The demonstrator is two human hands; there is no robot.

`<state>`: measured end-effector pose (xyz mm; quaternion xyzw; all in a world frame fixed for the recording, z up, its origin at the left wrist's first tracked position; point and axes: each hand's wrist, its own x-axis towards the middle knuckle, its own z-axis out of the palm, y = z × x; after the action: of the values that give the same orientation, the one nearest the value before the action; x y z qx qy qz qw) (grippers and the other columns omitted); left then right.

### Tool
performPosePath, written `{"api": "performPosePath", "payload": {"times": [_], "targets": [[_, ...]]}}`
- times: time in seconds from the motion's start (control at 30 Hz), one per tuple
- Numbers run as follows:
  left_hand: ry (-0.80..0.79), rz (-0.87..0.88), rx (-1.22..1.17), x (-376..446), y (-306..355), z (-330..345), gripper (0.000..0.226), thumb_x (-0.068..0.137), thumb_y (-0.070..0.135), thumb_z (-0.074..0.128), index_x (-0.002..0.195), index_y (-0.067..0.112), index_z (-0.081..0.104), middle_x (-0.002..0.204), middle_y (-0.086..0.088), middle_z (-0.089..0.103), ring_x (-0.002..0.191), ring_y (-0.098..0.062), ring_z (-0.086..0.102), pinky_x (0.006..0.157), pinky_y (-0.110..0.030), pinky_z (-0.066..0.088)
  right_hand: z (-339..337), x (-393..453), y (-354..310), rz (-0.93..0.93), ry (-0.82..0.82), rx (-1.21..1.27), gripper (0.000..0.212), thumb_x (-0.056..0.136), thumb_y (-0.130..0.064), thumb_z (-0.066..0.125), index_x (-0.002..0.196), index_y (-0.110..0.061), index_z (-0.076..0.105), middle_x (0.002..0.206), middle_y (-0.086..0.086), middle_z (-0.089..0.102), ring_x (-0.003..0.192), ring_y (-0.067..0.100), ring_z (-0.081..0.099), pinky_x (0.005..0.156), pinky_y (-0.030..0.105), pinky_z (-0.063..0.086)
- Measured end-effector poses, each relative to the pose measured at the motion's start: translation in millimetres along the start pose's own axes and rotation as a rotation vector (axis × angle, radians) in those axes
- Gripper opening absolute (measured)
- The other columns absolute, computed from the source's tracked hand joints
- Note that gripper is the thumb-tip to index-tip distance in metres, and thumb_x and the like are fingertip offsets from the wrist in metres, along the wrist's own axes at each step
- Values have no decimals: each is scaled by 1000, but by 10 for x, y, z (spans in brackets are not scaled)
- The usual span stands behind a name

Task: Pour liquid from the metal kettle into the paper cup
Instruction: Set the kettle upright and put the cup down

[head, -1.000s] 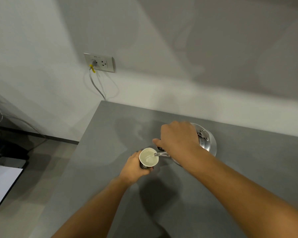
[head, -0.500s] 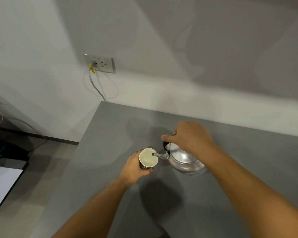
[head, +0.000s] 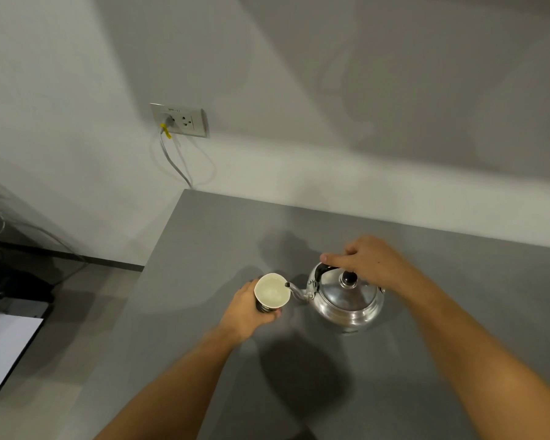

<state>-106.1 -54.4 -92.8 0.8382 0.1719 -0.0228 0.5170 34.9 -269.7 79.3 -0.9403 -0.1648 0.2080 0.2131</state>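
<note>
A shiny metal kettle with a black lid knob stands upright on the grey table, its thin spout pointing left and ending at the rim of the paper cup. The cup is white inside with a dark printed outside, and a pale liquid shows in it. My left hand is wrapped around the cup's side. My right hand grips the kettle's black handle from above, thumb stretched to the left.
The table's left edge drops to a pale floor. A wall socket with a plugged grey cable hangs on the white wall behind. At far left stands a dark unit with a white sheet on it.
The kettle has tipped back from steeply tilted over the cup to upright on the table, a little further right. My left hand and the cup stayed in place.
</note>
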Motion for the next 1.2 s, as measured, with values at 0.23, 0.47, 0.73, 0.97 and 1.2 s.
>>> {"api": "performPosePath", "payload": {"times": [0.23, 0.47, 0.73, 0.97, 1.2], "targets": [[-42, -26, -17, -30, 86, -39, 68, 69, 25, 91, 130, 24, 61, 118, 1, 71, 111, -18, 66, 99, -38, 53, -28, -103, 50, 7, 31, 51, 65, 71, -68, 72, 53, -19, 34, 46, -4, 27, 44, 16, 27, 50, 31, 24], [-72, -87, 41, -170, 202, -171, 67, 71, 20, 90, 130, 18, 57, 114, -4, 72, 90, -19, 69, 72, -30, 54, -44, -349, 130, 12, 88, 108, 63, 72, -70, 68, 52, -15, 44, 43, -7, 28, 34, 8, 26, 41, 24, 25], [-40, -144, 323, -326, 297, -384, 46, 90, 3, 50, 132, 18, 61, 122, -3, 72, 112, -25, 66, 84, -23, 44, -64, -559, 212, 24, 131, 151, 63, 74, -68, 67, 50, -16, 40, 47, 0, 32, 37, 12, 26, 48, 31, 27], [56, -184, 339, -213, 431, -516, 27, 102, 24, 47, 120, 16, 66, 112, -8, 73, 90, -22, 63, 80, -28, 47, -149, -590, 300, 30, 190, 247, 69, 72, -73, 63, 58, -6, 57, 45, -3, 42, 35, 9, 35, 48, 28, 34], [95, -197, 427, 82, 612, -615, 33, 103, 37, 44, 109, 13, 66, 101, -16, 72, 94, -35, 67, 84, -39, 56, -343, -279, 343, 29, 232, 310, 66, 67, -77, 64, 47, -15, 57, 45, 0, 51, 39, 11, 45, 51, 29, 42]]}}
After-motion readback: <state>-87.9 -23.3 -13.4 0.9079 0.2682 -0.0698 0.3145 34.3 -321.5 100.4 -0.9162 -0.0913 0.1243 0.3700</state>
